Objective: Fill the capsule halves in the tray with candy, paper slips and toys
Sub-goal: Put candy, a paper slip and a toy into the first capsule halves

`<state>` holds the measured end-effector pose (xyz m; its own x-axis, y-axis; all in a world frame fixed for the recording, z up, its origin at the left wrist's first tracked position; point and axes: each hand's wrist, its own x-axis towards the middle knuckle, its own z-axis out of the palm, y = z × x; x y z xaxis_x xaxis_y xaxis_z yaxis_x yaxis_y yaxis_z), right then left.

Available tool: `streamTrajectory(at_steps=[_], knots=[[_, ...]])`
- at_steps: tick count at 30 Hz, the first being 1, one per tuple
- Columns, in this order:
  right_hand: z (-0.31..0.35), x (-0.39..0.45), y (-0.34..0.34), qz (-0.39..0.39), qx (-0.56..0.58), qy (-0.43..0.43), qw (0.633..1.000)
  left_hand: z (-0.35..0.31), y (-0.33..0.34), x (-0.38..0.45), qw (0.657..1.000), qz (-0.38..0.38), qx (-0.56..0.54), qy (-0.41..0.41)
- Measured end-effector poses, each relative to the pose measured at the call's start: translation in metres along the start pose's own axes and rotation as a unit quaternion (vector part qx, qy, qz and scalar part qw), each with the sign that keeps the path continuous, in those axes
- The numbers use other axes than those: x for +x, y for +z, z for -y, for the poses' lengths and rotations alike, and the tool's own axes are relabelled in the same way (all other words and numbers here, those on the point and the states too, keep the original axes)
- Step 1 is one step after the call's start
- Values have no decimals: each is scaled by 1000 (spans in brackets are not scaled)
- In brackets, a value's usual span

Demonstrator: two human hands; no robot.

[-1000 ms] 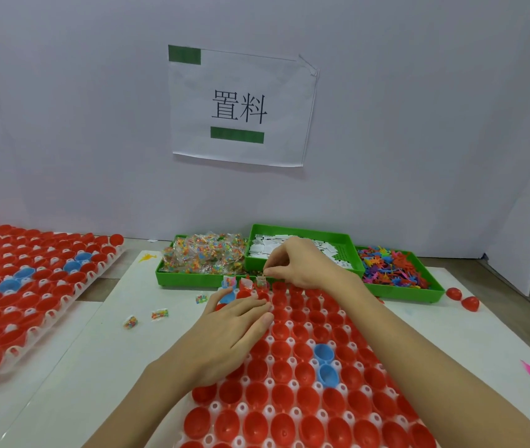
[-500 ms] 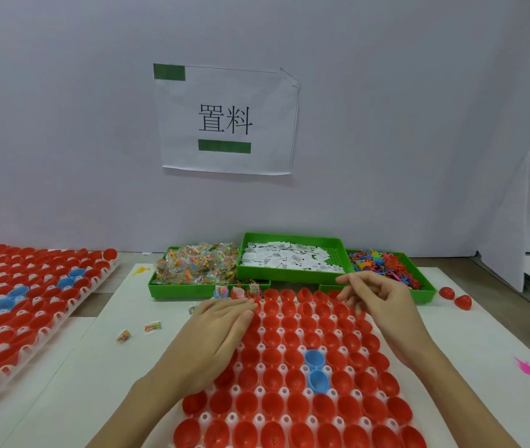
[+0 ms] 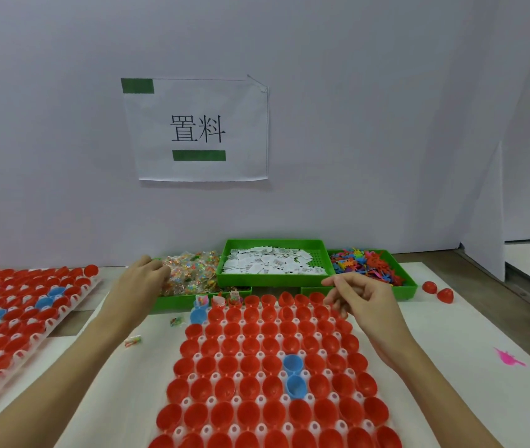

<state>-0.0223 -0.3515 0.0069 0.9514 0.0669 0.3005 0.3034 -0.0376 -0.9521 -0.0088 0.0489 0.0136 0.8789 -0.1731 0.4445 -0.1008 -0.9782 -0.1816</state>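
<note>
A white tray (image 3: 261, 399) filled with red capsule halves (image 3: 247, 360) and a few blue ones (image 3: 293, 363) lies in front of me. Three halves at its far left corner (image 3: 218, 300) hold items. Behind it stand three green bins with wrapped candy (image 3: 195, 273), paper slips (image 3: 270, 263) and coloured toys (image 3: 367, 263). My left hand (image 3: 142, 279) reaches into the candy bin, its fingers curled into the pile and the fingertips hidden. My right hand (image 3: 363, 302) hovers over the tray's far right corner, fingers loosely bent, nothing visible in it.
A second tray of capsule halves (image 3: 15, 318) lies at the left. Two loose candies (image 3: 176, 321) (image 3: 132, 341) sit left of the main tray. At the right are two red capsule halves (image 3: 438, 291) and a pink toy (image 3: 509, 357). A wall with a paper sign (image 3: 199, 130) stands behind the bins.
My left hand left the tray's far left corner and went up into the candy bin. My right hand moved from the slip bin to the tray's far right.
</note>
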Motion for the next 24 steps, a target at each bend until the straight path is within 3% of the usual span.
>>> streamTrajectory(at_steps=[8,13,17,21,24], knots=[[0,0,3,2,-12,-1,1000,1,-7,6,990,-29,-139,14],[0,-2,5,3,-16,9,1000,4,-1,2,978,-27,-194,-73],[2,-3,8,7,-14,16,1000,3,-3,0,967,-79,-207,-125],[2,-2,7,8,-16,16,1000,-13,-23,-10,927,-197,-288,-139],[1,-3,8,7,-28,13,999,-46,-43,-34,879,-215,-400,-150]])
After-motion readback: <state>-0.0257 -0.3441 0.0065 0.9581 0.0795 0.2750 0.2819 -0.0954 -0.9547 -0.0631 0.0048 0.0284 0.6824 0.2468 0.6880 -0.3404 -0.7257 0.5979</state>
